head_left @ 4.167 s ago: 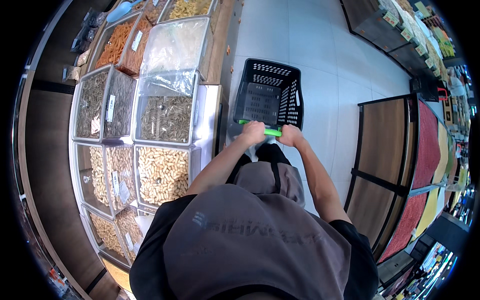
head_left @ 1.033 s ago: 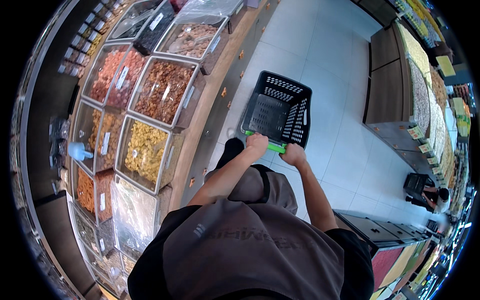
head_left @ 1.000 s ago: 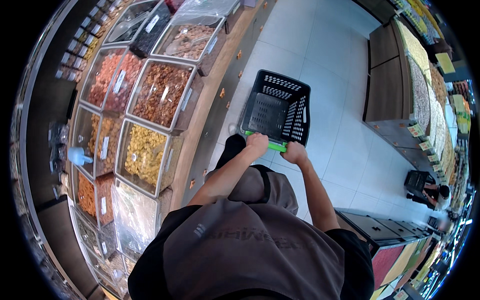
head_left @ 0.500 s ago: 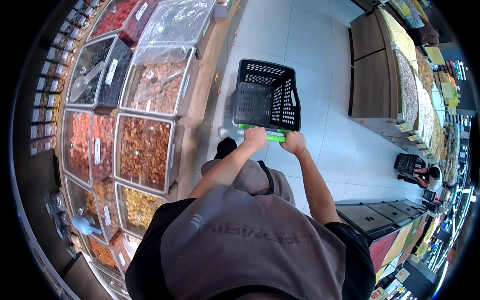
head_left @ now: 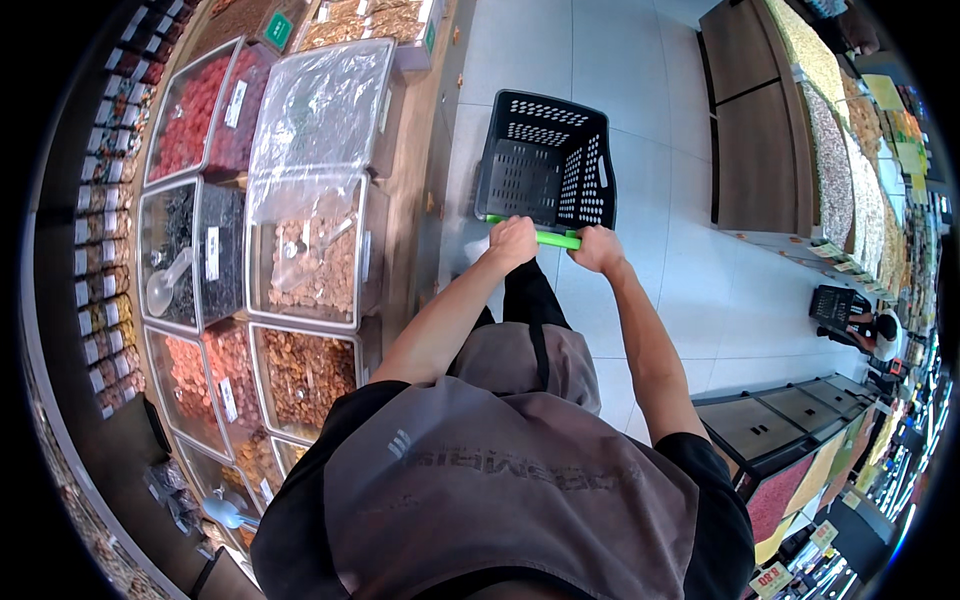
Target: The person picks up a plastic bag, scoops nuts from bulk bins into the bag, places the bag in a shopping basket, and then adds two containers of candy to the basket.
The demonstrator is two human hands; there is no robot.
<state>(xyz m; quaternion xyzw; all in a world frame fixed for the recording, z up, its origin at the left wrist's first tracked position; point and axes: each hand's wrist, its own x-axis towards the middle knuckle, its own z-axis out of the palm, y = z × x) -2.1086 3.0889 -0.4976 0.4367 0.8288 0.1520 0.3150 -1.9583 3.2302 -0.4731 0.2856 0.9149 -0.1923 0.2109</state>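
A black plastic shopping basket [head_left: 535, 172] with perforated sides is in front of me, low over the tiled floor, its inside bare. Its bright green handle [head_left: 557, 240] runs across the side nearest me. Toward the handle's left end, my left hand [head_left: 514, 238] is closed around it. My right hand [head_left: 598, 248] is wrapped around its right end. Both arms reach forward from my grey apron [head_left: 500, 490]. Whether the basket rests on wheels is hidden.
Along my left runs a wooden display counter [head_left: 425, 130] with clear bins of dried fruit [head_left: 300, 380]. Jars [head_left: 105, 290] stand behind it. Wooden grain bins [head_left: 760, 130] line the right side. Farther right, another person [head_left: 880, 335] is beside a second black basket [head_left: 838, 306].
I have moved forward along the aisle; the bins at left have slid back toward me. The basket sits slightly higher and farther right in view. Both hands keep their grip.
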